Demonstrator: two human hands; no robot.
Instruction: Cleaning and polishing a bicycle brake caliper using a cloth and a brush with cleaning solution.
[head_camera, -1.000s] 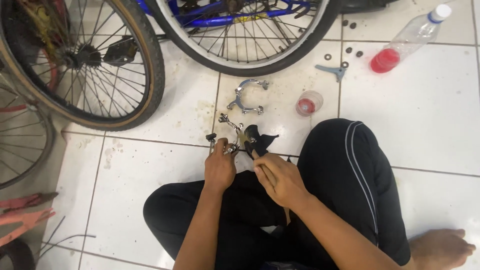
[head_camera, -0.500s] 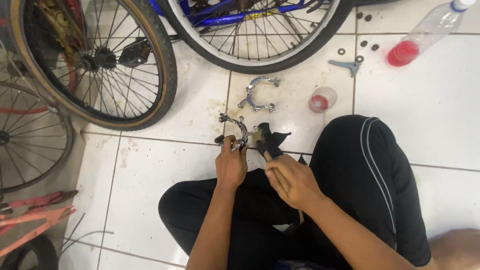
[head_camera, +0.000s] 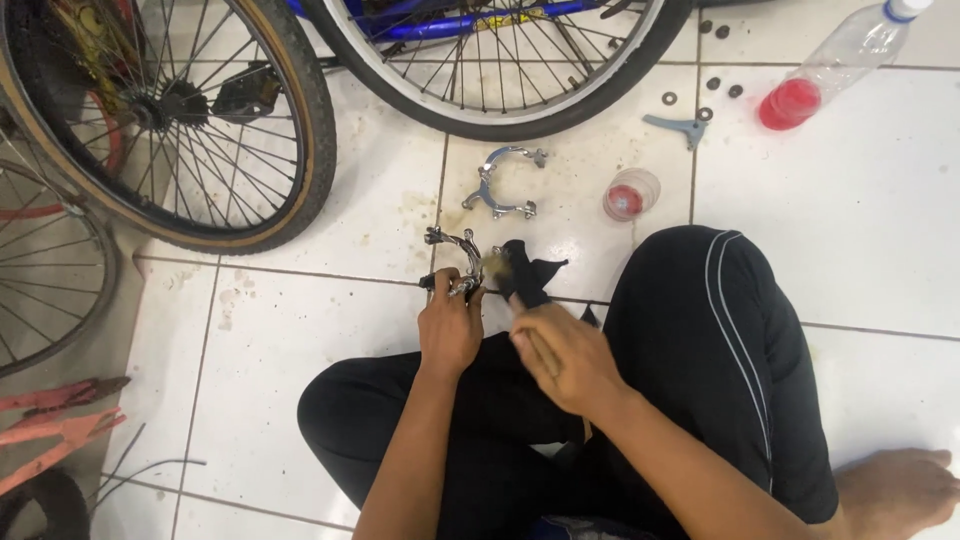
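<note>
Over the crossed legs, a chrome brake caliper (head_camera: 455, 262) is gripped at its lower end by the left hand (head_camera: 450, 330), so that end is hidden. A brush is pinched in the blurred right hand (head_camera: 560, 355), bristles (head_camera: 495, 265) touching the caliper; a black rag (head_camera: 525, 275) is seen just beside.

Bare floor (head_camera: 300, 340) lies left of the knees; ahead, the loose brake arm (head_camera: 500, 185), small cup (head_camera: 630, 193) and wheels (head_camera: 500, 70) crowd the way.
</note>
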